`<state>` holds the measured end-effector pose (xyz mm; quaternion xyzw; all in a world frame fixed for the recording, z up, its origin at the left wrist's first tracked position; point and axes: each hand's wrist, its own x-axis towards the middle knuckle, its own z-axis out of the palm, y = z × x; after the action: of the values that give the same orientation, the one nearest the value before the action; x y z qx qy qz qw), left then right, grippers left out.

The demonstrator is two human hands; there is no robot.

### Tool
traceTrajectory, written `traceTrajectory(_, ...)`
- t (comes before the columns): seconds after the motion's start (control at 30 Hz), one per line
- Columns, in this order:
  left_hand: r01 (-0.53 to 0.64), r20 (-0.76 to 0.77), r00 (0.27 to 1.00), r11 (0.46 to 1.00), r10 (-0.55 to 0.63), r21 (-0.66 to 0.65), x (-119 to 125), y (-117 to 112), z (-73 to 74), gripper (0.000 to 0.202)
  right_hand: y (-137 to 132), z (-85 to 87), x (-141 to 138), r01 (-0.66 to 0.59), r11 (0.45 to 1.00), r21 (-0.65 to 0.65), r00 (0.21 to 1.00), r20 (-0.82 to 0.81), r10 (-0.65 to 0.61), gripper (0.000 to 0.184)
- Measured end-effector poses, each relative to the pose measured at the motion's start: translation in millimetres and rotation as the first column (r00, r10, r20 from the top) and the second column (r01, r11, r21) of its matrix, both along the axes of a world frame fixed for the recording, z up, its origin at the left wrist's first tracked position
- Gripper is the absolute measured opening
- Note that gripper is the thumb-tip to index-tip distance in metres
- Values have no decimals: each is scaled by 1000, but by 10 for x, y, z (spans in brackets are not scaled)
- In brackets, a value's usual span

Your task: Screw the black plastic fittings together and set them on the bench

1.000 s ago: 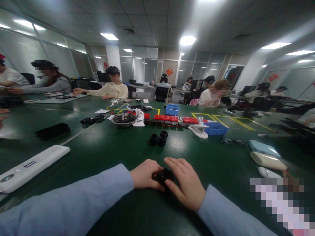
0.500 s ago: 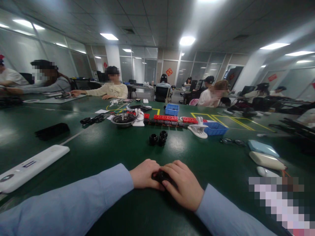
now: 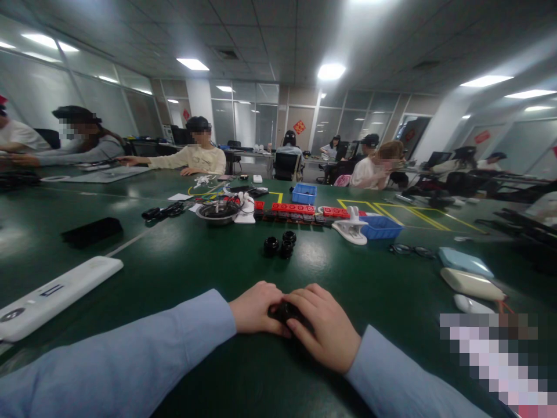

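Observation:
My left hand [image 3: 260, 307] and my right hand [image 3: 325, 325] meet low over the green table, both closed on a glossy black part [image 3: 286, 311]. The right fingers wrap over its top, and the left thumb lies along its near side. Most of the part is covered by my fingers, so its full shape is hidden. Beyond my hands, three glossy black round parts [image 3: 278, 246] stand close together on the green tabletop [image 3: 209, 261].
Farther back are red blocks [image 3: 293, 209] in a row, a metal bowl [image 3: 216, 219], white clips [image 3: 351, 227] and blue bins [image 3: 382, 228]. A long white device [image 3: 61, 299] lies left; glasses [image 3: 411, 250] and a pale blue case [image 3: 465, 263] lie right. People sit around.
My hands and the black part have not visibly moved. Across the table at the left, the person in a cream top has shifted a hand slightly leftward.

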<state>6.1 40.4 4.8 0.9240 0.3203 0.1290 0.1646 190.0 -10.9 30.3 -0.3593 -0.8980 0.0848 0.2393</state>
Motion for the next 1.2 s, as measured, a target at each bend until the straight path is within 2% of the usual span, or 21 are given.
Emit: traceTrajectory(1.2,15,-8,1000,999,-14,41,-1,24,-48,40,-6,-6,-6,35,999,6,999,20,-35,28)
